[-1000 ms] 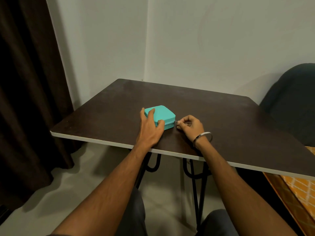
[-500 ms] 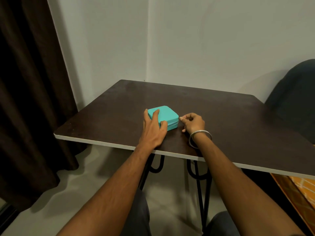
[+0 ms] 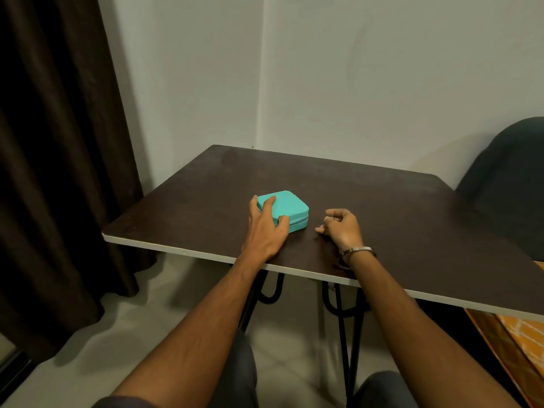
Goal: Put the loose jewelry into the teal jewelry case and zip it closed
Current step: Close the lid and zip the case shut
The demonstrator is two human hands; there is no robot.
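Teal case, dark brown table

The right hand is off the teal jewelry case now: a second ago its fingertips pinched at the case's right corner; now it rests loosely curled on the table, apart, to the right.

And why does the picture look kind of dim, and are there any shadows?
In the head view the light is soft and low, so the dark brown wooden table looks nearly black with only a faint sheen. The left hand and right hand cast soft shadows, and so does the table on the floor. The square teal zip case stays sharp and bright. The wide lens bends the edges.
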